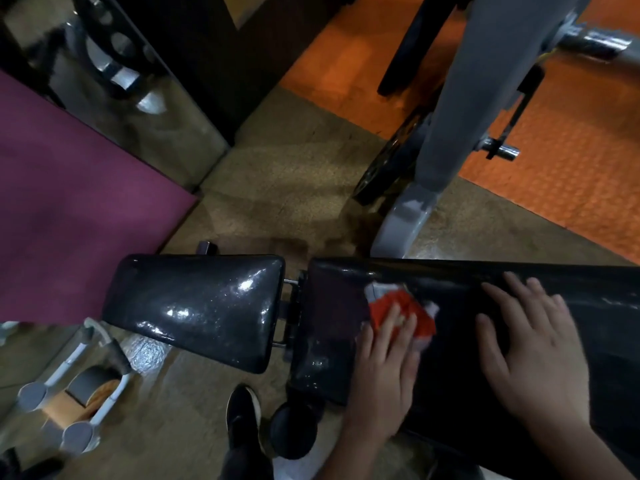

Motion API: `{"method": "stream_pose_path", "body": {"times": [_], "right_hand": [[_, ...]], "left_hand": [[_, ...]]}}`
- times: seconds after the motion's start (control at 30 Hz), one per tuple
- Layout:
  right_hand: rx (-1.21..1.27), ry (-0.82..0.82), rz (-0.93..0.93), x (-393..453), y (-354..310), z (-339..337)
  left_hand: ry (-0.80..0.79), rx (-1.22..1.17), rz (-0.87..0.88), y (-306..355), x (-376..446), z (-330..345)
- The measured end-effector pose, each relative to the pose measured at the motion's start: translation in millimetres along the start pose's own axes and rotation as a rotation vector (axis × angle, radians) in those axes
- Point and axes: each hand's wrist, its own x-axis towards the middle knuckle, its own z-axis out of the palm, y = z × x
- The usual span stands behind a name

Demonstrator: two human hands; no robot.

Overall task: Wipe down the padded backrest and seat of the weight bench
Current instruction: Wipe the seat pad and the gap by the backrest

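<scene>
The left hand (pixel 384 355) presses flat, fingers together, on an orange and white cloth (pixel 401 311) lying on the backrest (pixel 329 306), near its left end. The right hand (pixel 533 344) rests spread and empty on the same pad further right, bracing. The seat (pixel 194 306) lies to the left across a narrow hinge gap (pixel 289 313), glossy and untouched by either hand. A likely slip: the cloth is bunched, so a stroke leftward could snag in the gap or leave pad edges unwiped. A black shoe (pixel 242 417) stands near the bench.
</scene>
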Motion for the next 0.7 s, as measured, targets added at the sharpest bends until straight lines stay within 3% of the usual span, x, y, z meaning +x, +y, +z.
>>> {"method": "stream_pose_path", "body": {"times": [0.23, 0.6, 0.7], "right_hand": [[-0.045, -0.193, -0.308, -21.7, -68.3, 81.2], [-0.127, -0.302, -0.371, 8.8, -112.2, 114.0], [-0.121, -0.316, -0.358, 9.2, -115.2, 114.2]], "left_hand": [[-0.002, -0.013, 0.046, -75.2, -12.2, -15.4], [0.082, -0.126, -0.095, -123.8, 38.5, -52.8], [0.064, -0.053, -0.034, -141.3, 36.2, -73.2]]}}
